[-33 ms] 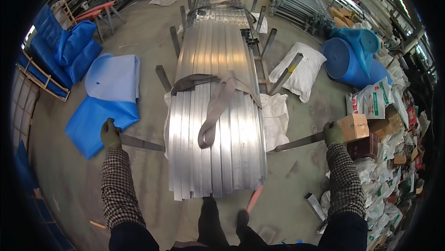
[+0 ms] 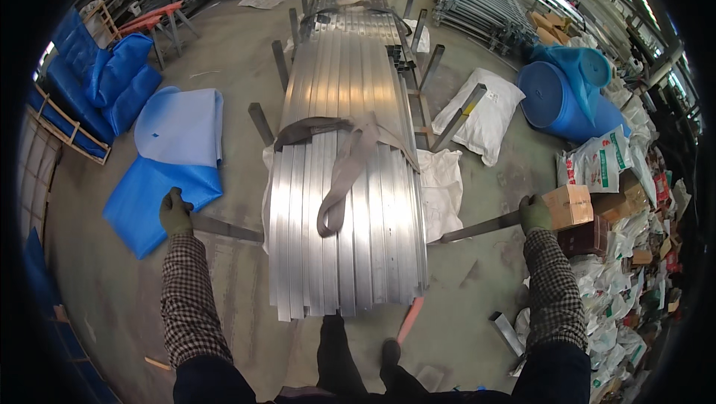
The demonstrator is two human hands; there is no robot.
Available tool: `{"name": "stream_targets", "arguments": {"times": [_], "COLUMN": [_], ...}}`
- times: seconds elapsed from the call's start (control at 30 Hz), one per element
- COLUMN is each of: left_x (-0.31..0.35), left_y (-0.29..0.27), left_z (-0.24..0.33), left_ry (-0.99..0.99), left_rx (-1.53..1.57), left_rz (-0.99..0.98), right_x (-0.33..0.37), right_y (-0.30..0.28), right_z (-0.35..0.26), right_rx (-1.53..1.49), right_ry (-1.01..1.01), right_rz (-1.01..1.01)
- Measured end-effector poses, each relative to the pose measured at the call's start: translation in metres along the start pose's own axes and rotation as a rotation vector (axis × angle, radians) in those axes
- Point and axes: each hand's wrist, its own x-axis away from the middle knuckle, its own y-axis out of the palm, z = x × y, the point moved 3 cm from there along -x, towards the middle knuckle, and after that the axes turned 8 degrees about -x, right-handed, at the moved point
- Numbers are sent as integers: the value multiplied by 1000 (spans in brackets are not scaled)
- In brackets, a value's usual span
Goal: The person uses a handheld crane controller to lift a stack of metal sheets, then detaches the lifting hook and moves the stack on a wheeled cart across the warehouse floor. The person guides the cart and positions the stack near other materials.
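Note:
Between my arms lies a long stack of shiny metal profiles [image 2: 350, 255] on a rack with upright posts. A grey lifting strap [image 2: 337, 199] is draped across the stack, its loop lying on top. My left hand [image 2: 176, 212], in a dark green glove, is closed around the outer end of a dark metal post [image 2: 227, 229] that juts out left. My right hand [image 2: 535, 214], gloved alike, is closed on the end of a matching post [image 2: 479, 228] on the right. The inner ends of both posts run towards the stack, where their joints are hidden.
Folded blue sheeting [image 2: 160, 202] lies left, a white sack [image 2: 485, 117] and a blue barrel [image 2: 548, 98] right. Cardboard boxes [image 2: 568, 207] and heaped plastic bags [image 2: 608, 285] line the right side. A short square tube [image 2: 507, 333] lies near my right forearm. Metal frames [image 2: 485, 8] are stacked behind.

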Motion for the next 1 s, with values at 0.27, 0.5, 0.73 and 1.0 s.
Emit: {"name": "stream_targets", "arguments": {"times": [0.27, 0.5, 0.73, 1.0], "left_x": [-139, -232, -281, -345], "left_y": [82, 153, 210, 290], "left_z": [13, 30, 40, 63], "left_ry": [111, 110, 98, 102], "left_rx": [-149, -213, -86, -65], "left_rz": [-83, -110, -112, -118], "right_x": [-62, -121, -185, -257], "right_y": [25, 48, 63, 78], "right_z": [-105, -179, -226, -291], "right_rx": [-74, 21, -4, -51], "right_ry": [-11, 7, 37, 116], "right_rz": [57, 102, 56, 19]}}
